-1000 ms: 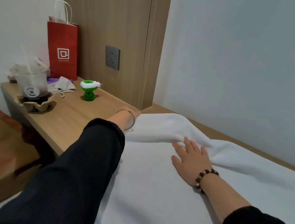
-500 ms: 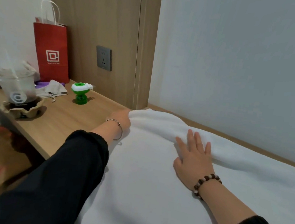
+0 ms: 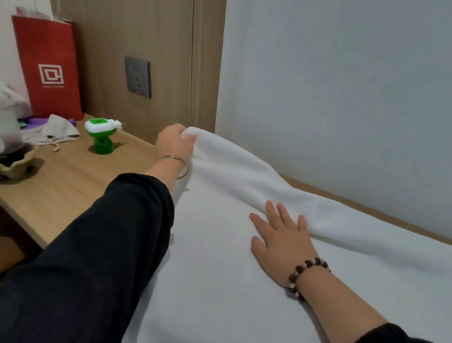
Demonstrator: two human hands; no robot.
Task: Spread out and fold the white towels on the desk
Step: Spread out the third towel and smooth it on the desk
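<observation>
Head view: a white towel [image 3: 231,300] covers most of the wooden worktop [image 3: 70,180], its far edge raised in a soft fold. Left of the towel stands a red paper bag [image 3: 47,64]. The right hand [image 3: 281,241] lies flat on the towel, fingers spread. The left hand [image 3: 175,143] pinches the towel's far left corner. A small green gadget [image 3: 101,134] sits just left of that corner.

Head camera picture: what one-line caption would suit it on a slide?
The left hand pinches a far corner of the white towel while the right hand lies flat on it.
</observation>
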